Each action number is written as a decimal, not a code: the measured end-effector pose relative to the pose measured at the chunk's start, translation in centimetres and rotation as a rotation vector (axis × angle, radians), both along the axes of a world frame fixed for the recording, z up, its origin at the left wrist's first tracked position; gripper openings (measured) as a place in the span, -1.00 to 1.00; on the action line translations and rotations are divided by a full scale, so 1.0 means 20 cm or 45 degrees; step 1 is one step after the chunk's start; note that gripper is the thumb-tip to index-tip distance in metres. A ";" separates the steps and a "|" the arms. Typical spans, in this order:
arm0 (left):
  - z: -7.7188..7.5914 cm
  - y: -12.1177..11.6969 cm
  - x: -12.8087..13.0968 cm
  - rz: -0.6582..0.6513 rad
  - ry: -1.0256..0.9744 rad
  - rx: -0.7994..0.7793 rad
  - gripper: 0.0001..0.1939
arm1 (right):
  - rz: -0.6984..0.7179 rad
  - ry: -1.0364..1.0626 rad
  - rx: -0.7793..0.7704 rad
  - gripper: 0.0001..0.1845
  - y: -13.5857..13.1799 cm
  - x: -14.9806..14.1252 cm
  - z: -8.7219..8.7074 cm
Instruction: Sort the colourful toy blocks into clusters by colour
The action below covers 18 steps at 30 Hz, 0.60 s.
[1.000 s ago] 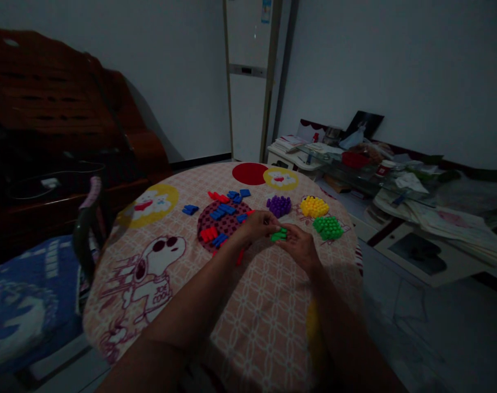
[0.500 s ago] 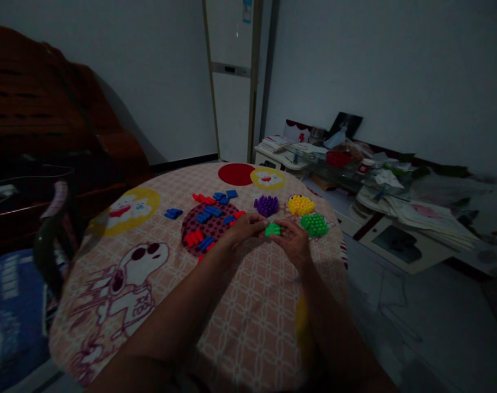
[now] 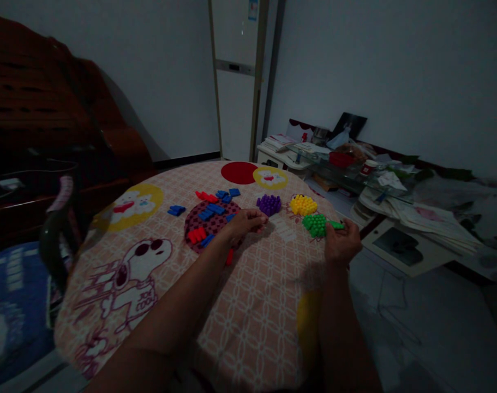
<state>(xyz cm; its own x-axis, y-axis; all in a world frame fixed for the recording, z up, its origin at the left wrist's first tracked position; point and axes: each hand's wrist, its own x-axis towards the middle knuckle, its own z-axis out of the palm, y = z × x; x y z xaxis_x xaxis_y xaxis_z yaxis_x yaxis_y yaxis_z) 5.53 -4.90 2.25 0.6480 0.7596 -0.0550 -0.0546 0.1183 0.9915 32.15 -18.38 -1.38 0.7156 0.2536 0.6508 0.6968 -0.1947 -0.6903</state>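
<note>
Your right hand (image 3: 343,243), near the right edge of the surface (image 3: 252,305), has its thumb and fingers pinched on a green piece (image 3: 336,224). The piece points toward a green cluster (image 3: 314,225) of knobbly pieces close to that edge; in this view the two meet, but you cannot tell whether they are joined.

Your left hand (image 3: 246,222) is over the middle of the surface, its fingers bent and held narrow. Whether a small piece is between them is too dim to tell.

Beyond your hands, toward the far right of the surface, a yellow cluster (image 3: 303,205) lies just past the green one, and a purple cluster (image 3: 269,204) lies farther left, past the fingertips of your left hand.

To the left of that hand, blue pieces (image 3: 211,212) and red pieces (image 3: 197,235) lie in small groups on and around a dark dotted circle (image 3: 193,218) printed on the cloth. One blue group (image 3: 177,210) sits apart, nearer the left edge. A single red piece (image 3: 229,257) lies just on the near side of your left wrist.

A large cartoon dog print (image 3: 142,278) fills the near left of the cloth. Past the right edge stands a low cabinet (image 3: 399,248) stacked with papers.
</note>
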 end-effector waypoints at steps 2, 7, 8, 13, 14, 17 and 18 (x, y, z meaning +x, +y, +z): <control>0.00 0.01 0.00 -0.010 -0.010 -0.011 -0.69 | -0.054 -0.034 -0.106 -0.42 -0.02 0.01 -0.01; -0.02 0.03 -0.01 -0.019 -0.020 -0.023 -0.72 | -0.078 -0.054 -0.417 -0.41 -0.05 0.02 -0.04; -0.02 0.03 -0.01 -0.020 -0.020 -0.021 -0.72 | -0.072 -0.046 -0.469 -0.40 -0.05 0.02 -0.05; -0.02 0.02 -0.01 -0.041 -0.002 -0.017 -0.71 | -0.004 0.023 -0.569 -0.34 0.00 0.05 -0.09; -0.02 0.02 -0.01 -0.044 0.001 -0.017 -0.71 | 0.020 0.043 -0.557 -0.33 0.00 0.06 -0.10; -0.01 0.02 -0.01 -0.030 -0.003 -0.016 -0.69 | 0.064 0.088 -0.510 -0.26 0.01 0.08 -0.12; -0.01 0.02 -0.02 -0.022 -0.003 -0.014 -0.68 | 0.069 0.095 -0.498 -0.24 0.01 0.09 -0.13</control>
